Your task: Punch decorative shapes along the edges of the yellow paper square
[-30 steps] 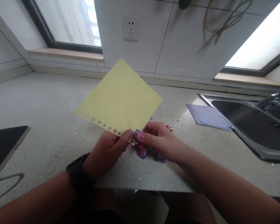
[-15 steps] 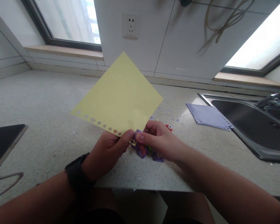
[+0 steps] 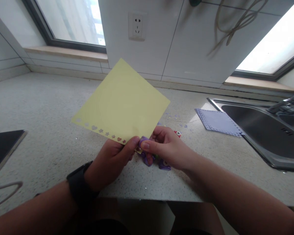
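My left hand, with a black watch on its wrist, pinches the lower edge of a yellow sheet of paper. Along that edge runs a row of cut-out hearts, flowers and other small shapes. Between the thumb and fingers of my right hand is a small purple craft punch, set at the paper's bottom corner. Other craft punches, purple ones among them, lie on the counter under my hands, partly hidden. A red punch shows just behind my right hand.
Purple sheets with punched borders lie stacked at the right, reaching over the edge of a sink. Small paper bits are scattered behind my hands. A dark flat device and a cable are at the left.
The yellow sheet has tilted a little, its top corner swinging left and down. Both hands keep nearly the same place and hold.
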Demonstrator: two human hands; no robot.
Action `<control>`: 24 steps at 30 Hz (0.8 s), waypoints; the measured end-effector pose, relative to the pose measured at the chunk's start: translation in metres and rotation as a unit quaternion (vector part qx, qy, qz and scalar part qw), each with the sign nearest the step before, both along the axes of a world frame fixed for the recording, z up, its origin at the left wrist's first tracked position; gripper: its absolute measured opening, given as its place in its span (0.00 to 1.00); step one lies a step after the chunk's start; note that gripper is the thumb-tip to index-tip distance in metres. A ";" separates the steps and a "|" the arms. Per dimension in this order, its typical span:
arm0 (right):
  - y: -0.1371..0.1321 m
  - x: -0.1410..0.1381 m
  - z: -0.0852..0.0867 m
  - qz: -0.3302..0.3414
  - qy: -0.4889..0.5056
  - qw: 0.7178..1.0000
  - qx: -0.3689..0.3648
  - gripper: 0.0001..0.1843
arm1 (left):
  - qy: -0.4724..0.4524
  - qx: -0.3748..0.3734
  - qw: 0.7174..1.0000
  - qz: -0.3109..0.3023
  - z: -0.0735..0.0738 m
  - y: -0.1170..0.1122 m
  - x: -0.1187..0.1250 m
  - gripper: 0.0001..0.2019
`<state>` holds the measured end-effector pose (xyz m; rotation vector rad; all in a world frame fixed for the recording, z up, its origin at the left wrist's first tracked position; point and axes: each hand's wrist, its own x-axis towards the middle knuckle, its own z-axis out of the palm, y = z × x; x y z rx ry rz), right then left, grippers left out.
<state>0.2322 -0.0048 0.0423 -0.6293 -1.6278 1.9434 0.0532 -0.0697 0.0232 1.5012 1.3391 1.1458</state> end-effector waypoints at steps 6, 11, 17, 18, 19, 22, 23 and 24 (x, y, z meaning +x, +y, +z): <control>0.002 0.005 0.000 -0.032 -0.009 0.999 -0.040 0.19 | -0.006 -0.026 0.999 0.028 -0.001 -0.001 -0.003 0.26; 0.007 0.011 0.002 -0.061 0.017 0.997 -0.049 0.17 | -0.031 -0.038 0.998 0.036 0.000 -0.002 -0.003 0.27; 0.014 0.018 0.001 -0.096 0.021 0.995 -0.034 0.16 | -0.057 -0.052 0.996 0.046 -0.003 -0.001 -0.004 0.25; 0.016 0.020 0.000 -0.106 0.019 0.994 -0.027 0.16 | -0.056 -0.051 0.996 0.041 -0.003 0.000 -0.005 0.25; 0.018 0.021 0.000 -0.118 0.015 0.993 -0.014 0.16 | -0.055 -0.052 0.997 0.032 -0.004 0.002 -0.006 0.26; 0.028 0.028 0.003 -0.170 -0.012 0.984 0.060 0.14 | -0.071 -0.070 0.995 0.006 -0.006 0.007 -0.009 0.28; 0.031 0.031 0.004 -0.194 -0.023 0.976 0.095 0.14 | -0.089 -0.080 0.993 0.000 -0.007 0.009 -0.010 0.27; 0.035 0.034 0.006 -0.219 -0.036 0.966 0.131 0.14 | -0.112 -0.090 0.990 -0.006 -0.007 0.011 -0.010 0.26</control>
